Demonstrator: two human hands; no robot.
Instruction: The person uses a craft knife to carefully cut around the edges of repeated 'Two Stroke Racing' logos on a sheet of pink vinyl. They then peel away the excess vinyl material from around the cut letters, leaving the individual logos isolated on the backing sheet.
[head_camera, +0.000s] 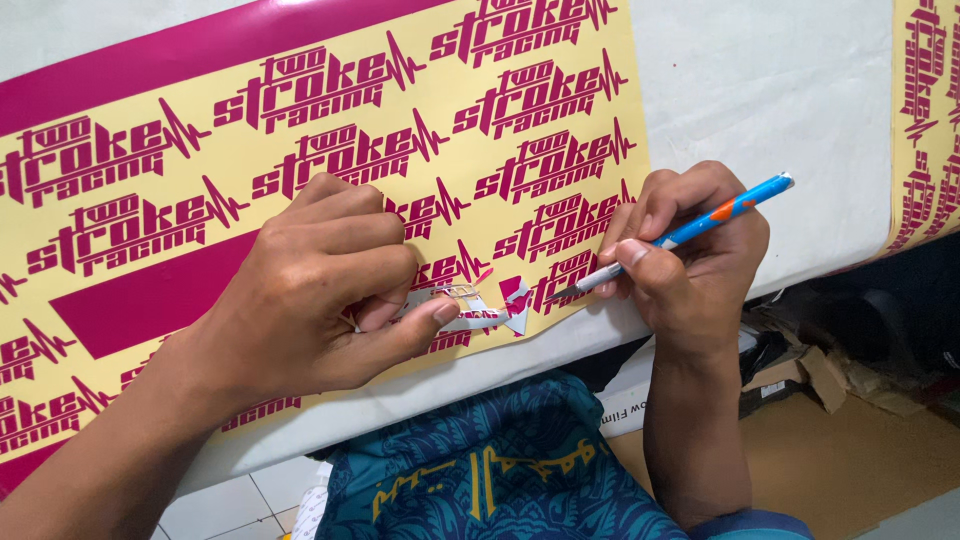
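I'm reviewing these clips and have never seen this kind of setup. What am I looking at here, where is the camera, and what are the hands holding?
There is one picture, from a camera worn on a person's head, looking down at their own bare hands. On a white table lies a yellow vinyl sheet with rows of magenta lettering. The right hand holds a blue craft knife, its tip at the sheet's near edge. The left hand pinches a peeled scrap of magenta vinyl. Cardboard scraps lie on the floor below.

sticker sheet (300, 150): glossy vinyl, smooth | knife (690, 230): plastic barrel, metal tip | table (760, 90): matt white
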